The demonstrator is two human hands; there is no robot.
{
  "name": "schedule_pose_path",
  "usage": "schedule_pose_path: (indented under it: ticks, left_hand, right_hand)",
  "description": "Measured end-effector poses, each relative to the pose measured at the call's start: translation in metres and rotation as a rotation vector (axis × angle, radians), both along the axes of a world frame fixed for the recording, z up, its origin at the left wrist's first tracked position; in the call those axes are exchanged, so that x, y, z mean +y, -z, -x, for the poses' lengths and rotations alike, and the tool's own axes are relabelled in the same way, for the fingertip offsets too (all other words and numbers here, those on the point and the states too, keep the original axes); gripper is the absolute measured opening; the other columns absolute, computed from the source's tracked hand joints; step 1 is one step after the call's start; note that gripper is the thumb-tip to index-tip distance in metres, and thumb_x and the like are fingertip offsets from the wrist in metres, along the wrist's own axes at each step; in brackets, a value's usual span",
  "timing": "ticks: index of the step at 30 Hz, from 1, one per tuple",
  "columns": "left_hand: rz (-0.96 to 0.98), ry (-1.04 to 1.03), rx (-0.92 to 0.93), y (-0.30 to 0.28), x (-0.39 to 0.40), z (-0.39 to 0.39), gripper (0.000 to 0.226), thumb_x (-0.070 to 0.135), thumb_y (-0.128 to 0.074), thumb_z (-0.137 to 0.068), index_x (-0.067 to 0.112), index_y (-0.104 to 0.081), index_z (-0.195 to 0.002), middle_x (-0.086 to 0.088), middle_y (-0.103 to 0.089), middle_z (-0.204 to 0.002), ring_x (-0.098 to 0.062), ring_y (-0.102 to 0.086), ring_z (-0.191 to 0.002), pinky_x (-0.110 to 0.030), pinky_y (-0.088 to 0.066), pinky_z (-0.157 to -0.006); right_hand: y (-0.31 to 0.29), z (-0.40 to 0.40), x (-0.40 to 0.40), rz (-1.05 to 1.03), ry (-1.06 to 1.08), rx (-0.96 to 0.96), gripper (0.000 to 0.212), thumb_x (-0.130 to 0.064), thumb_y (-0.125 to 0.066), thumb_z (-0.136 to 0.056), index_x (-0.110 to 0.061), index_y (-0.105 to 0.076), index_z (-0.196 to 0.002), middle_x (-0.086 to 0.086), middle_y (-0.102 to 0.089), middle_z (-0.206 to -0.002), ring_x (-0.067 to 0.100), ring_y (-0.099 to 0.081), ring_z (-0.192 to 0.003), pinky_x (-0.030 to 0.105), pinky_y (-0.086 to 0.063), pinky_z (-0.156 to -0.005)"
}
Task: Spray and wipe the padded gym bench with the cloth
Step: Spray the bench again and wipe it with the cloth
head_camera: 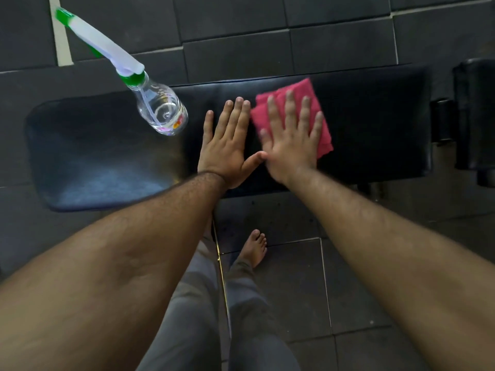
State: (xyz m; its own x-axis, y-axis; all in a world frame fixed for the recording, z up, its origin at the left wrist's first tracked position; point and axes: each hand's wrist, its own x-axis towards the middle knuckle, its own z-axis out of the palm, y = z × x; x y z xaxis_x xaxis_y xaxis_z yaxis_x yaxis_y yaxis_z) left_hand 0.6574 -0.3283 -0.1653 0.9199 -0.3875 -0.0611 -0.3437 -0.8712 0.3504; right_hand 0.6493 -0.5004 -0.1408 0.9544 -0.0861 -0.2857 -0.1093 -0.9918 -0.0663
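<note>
The padded gym bench (375, 108) was a long black pad with rounded corners and a slightly glossy vinyl skin, running left to right across the view. Its left end caught a dull bluish sheen, while the middle and right stayed dark.

A folded pink cloth (324, 135) lay on the pad right of the middle, reaching close to the far edge. The right hand (292, 140) pressed flat on top of it, fingers straight and spread apart, palm down, so the cloth showed only beyond the fingertips and along the hand's right side. The left hand (227, 145) lay flat on the bare pad just beside it, its four fingers straight and held close together, thumb stretched out until its tip touched the base of the right hand. Neither hand gripped anything.

A clear spray bottle (160, 111) with a green collar and a white and green trigger head stood on the pad left of the hands, toward the far edge, holding clear liquid.

Off the bench's right end sat another black padded part (474, 113), separated from it by a gap. The floor (241, 28) was laid in dark grey square tiles with pale seams. Nearer the camera were grey trousers (203, 303) and a bare foot (255, 247) on the tiles, close to the bench's near edge.
</note>
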Motion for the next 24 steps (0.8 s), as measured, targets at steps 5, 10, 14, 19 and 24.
schedule_pose_path:
  ticks: [5,10,14,19,24]
  left_hand:
    - [0.284,-0.02,0.076,-0.025,0.006,0.003,0.117,0.091,-0.018,-0.096,0.003,-0.026,-0.173,-0.018,-0.026,-0.181,-0.034,-0.022,-0.169,-0.057,-0.009,-0.138]
    - [0.59,-0.263,-0.007,-0.049,0.021,0.01,0.061,0.055,-0.057,-0.105,0.004,-0.07,-0.135,-0.011,-0.076,-0.122,-0.025,-0.074,-0.114,-0.045,-0.057,-0.101]
    - [0.795,-0.883,-0.146,-0.085,0.038,0.005,0.03,0.045,-0.069,-0.101,0.021,-0.056,-0.088,0.015,-0.052,-0.071,0.004,-0.054,-0.066,-0.02,-0.046,-0.067]
    - [0.852,-1.224,-0.266,-0.111,0.072,-0.022,0.08,0.039,-0.105,-0.069,0.001,-0.059,-0.123,-0.003,-0.053,-0.106,-0.019,-0.054,-0.094,-0.032,-0.051,-0.087]
    - [0.733,-0.942,-0.237,-0.122,0.074,-0.041,0.137,0.043,-0.108,-0.06,-0.005,-0.033,-0.165,-0.018,-0.05,-0.158,-0.028,-0.051,-0.147,-0.047,-0.042,-0.125]
  right_hand:
    - [-0.001,0.086,0.003,-0.061,-0.219,0.059,0.07,-0.056,-0.025,-0.111,-0.032,0.003,-0.171,0.006,0.014,-0.18,0.035,0.015,-0.165,0.066,0.0,-0.13]
    - [0.0,0.05,0.021,-0.092,-0.061,0.128,0.067,-0.06,-0.013,-0.109,-0.041,0.014,-0.168,-0.003,0.025,-0.177,0.03,0.026,-0.162,0.063,0.015,-0.128]
    - [-0.016,0.032,0.04,-0.11,0.066,0.147,0.071,-0.057,-0.026,-0.11,-0.036,0.006,-0.17,0.003,0.015,-0.18,0.037,0.016,-0.164,0.067,0.008,-0.128]
    - [-0.045,0.047,0.063,-0.106,0.127,0.007,0.081,-0.052,-0.047,-0.104,-0.014,-0.019,-0.17,0.014,-0.012,-0.179,0.035,-0.009,-0.165,0.061,-0.007,-0.132]
    - [-0.049,0.055,0.073,-0.097,0.2,0.071,0.071,-0.047,-0.051,-0.105,-0.014,-0.031,-0.164,0.016,-0.032,-0.169,0.037,-0.027,-0.158,0.057,-0.025,-0.129]
